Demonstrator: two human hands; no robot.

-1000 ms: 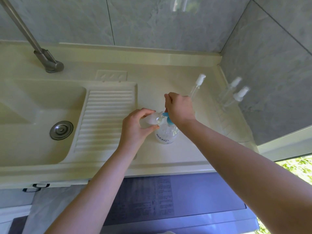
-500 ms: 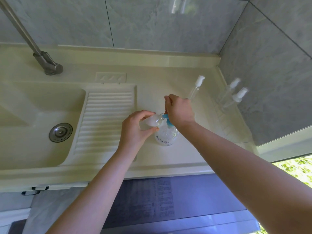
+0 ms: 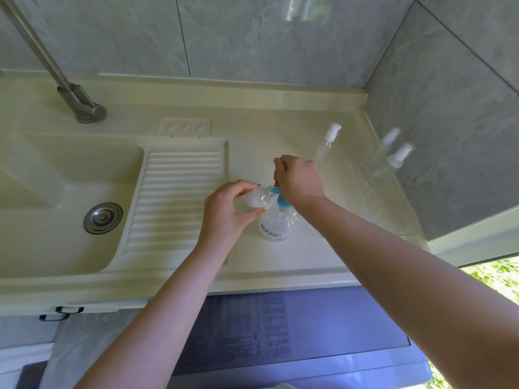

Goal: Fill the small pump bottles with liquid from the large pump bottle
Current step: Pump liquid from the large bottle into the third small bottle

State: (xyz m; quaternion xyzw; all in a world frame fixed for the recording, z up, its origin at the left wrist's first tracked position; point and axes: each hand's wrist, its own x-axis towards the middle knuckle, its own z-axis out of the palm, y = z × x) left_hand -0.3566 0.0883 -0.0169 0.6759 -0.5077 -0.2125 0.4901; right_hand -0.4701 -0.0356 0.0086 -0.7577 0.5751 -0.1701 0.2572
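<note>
A home laundry corner, judging by the cream sink with moulded washboard, metal faucet, grey marbled wall tiles and washing machine lid below.

Large pump bottle on counter right of ribbed drainboard; small pump bottles behind.

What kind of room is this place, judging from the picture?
Probably a laundry or utility corner: a cream sink with a built-in ribbed washboard, a metal tap, and grey tiled walls.
</note>
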